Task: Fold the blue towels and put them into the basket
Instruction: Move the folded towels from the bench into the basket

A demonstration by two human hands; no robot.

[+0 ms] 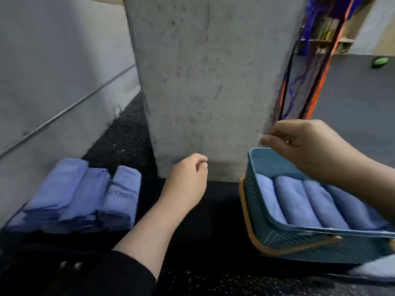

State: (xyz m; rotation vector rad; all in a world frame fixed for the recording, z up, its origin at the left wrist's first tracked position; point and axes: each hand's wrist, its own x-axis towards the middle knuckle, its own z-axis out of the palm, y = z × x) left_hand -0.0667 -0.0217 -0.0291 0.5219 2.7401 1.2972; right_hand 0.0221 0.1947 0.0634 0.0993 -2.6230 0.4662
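Hovering over the dark floor, the left hand has loosely curled fingers holding nothing. The right hand, fingers bent, hangs above the basket; whether it pinches anything is unclear. Four folded towels fill the basket; three more lie left.

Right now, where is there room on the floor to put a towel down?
The black floor between the folded towels and the basket is bare, apart from the left hand above it. The basket is packed with rolled towels; the right hand hovers over its far rim.
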